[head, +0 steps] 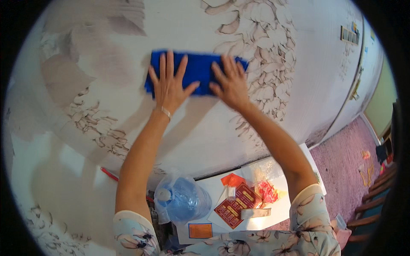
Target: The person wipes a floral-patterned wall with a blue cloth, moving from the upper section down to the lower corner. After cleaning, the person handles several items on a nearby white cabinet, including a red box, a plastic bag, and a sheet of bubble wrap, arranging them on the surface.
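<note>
A folded blue cloth (pixel 200 73) lies flat against a white surface (pixel 192 128) with a printed flower-petal pattern. My left hand (pixel 169 83) presses on the cloth's left part with its fingers spread and a light-coloured band at the wrist. On the cloth's right end rests my right hand (pixel 232 83), palm down, its fingers apart and slightly bent. Neither hand's fingers close around the cloth. Both arms reach forward from patterned short sleeves, and shadows fall on the surface below the hands.
Below the arms, a white table (pixel 278 220) holds a large blue plastic bottle (pixel 189 200), dark red printed cards (pixel 238 204) and an orange card (pixel 200 230). A red object (pixel 109 173) is by my left forearm. Wooden slats (pixel 371 204) stand at right above a pinkish floor (pixel 339 163).
</note>
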The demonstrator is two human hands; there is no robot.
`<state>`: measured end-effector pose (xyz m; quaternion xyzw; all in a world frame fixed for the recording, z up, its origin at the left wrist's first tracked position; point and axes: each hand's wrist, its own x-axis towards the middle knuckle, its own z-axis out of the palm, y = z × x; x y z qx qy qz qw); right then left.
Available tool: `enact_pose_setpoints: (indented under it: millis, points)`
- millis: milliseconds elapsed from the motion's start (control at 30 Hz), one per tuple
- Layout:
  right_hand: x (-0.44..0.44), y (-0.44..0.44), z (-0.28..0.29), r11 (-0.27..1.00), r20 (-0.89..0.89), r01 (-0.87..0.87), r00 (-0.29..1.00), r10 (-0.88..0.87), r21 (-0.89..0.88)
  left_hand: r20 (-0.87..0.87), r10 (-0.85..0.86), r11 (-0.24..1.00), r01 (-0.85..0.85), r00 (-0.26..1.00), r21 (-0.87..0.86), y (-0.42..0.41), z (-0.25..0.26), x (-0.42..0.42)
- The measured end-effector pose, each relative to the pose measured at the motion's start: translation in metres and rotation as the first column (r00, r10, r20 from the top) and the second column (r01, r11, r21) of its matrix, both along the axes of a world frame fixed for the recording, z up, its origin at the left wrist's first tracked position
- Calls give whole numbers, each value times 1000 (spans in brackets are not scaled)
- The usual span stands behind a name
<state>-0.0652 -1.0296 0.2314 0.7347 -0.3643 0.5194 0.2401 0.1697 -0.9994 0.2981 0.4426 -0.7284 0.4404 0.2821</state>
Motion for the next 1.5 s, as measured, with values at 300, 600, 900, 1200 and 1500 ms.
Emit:
enact_pose_setpoints:
  millis: [300,600,900,1200,1500]
  points:
    - [-22,-30,22,983,25,67,998,-64,-169,23,68,994,-66,997,-85,-25,0,-51]
    - [5,16,-263,965,-531,-111,817,225,237,569,12,952,-183,822,244,30,-291,68]
    - [180,45,-224,928,-546,-226,758,358,295,386,95,929,-221,918,296,54,-231,228]
    - [377,67,-196,944,-863,-298,430,265,142,-486,356,932,-264,798,249,122,-366,391]
    - [522,101,-261,912,-966,-366,107,237,183,-895,378,925,-131,238,356,142,-542,420]
